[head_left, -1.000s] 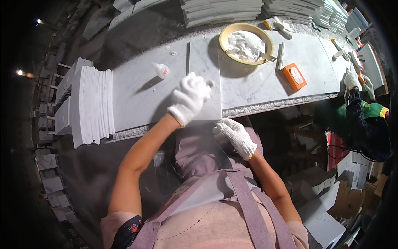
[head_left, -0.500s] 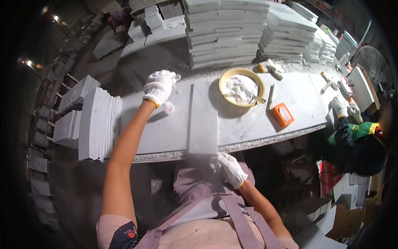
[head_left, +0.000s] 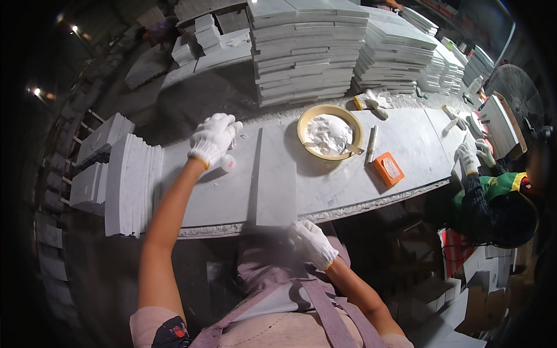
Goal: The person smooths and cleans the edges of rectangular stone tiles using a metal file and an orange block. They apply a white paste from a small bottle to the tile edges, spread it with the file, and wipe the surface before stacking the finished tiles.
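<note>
My left hand (head_left: 213, 138), in a white knit glove with a yellow cuff, is over the far left part of the stone-topped table (head_left: 342, 188). Its fingers are curled in; whatever they may hold is hidden. Close to its wrist lies a small white cylindrical container (head_left: 228, 163). A narrow pale stone slab (head_left: 277, 191) runs across the table to its front edge. At the slab's near right corner is my right hand (head_left: 312, 242), gloved the same way, its fingers bent together. Whether it grips the corner or just rests by it is unclear. Haze blurs that spot.
Right of the slab stand a yellow bowl (head_left: 301, 129) of white paste with a scraper (head_left: 354, 149), a metal bar (head_left: 372, 144) and an orange box (head_left: 389, 169). Slab stacks rise behind (head_left: 307, 58) and at left (head_left: 125, 185). A co-worker (head_left: 493, 197) works at far right beside a fan (head_left: 513, 87).
The whole view has shifted slightly. My left hand has come a little lower and nearer the white container. My right hand stays by the slab's near corner.
</note>
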`<action>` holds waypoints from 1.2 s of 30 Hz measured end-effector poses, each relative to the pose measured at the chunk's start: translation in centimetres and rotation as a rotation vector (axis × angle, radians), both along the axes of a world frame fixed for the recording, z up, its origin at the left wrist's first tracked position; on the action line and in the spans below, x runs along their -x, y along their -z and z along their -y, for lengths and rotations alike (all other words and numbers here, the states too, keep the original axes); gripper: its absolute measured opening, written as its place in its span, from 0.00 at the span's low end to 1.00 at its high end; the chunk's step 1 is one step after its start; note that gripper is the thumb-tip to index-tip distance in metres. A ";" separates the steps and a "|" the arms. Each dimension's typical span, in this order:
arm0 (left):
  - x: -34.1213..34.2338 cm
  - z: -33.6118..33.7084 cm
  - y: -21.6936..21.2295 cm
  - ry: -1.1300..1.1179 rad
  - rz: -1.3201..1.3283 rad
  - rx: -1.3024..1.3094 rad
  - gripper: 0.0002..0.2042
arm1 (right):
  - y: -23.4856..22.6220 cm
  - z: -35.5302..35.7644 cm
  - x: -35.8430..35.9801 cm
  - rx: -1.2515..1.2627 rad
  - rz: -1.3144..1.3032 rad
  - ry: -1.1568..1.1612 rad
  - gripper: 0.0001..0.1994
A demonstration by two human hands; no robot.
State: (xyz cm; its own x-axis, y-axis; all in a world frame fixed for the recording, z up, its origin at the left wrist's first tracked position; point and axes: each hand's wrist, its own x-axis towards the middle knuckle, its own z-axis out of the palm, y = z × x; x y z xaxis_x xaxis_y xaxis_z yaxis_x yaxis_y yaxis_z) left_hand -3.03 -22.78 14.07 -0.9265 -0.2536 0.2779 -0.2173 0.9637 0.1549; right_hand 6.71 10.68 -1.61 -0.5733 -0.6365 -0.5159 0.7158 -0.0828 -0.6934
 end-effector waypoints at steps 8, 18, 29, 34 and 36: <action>-10.6 -5.1 4.5 0.028 0.365 -0.389 0.21 | -3.5 1.3 3.4 -0.095 -0.188 -0.267 0.20; -13.0 -8.3 11.9 -0.105 0.104 -1.957 0.30 | -5.3 2.5 1.8 -0.029 -0.184 -0.345 0.17; -18.6 -10.7 13.4 -0.219 -0.278 -1.392 0.27 | -4.2 -2.7 -2.2 0.073 -0.386 -0.467 0.24; -18.3 -11.4 8.6 -0.090 -0.332 -1.298 0.29 | -4.9 -1.6 -2.5 0.563 -0.105 -0.185 0.40; -18.1 -11.9 7.0 -0.015 -0.372 -1.234 0.29 | -5.3 -1.0 -2.7 0.654 -0.086 -0.164 0.40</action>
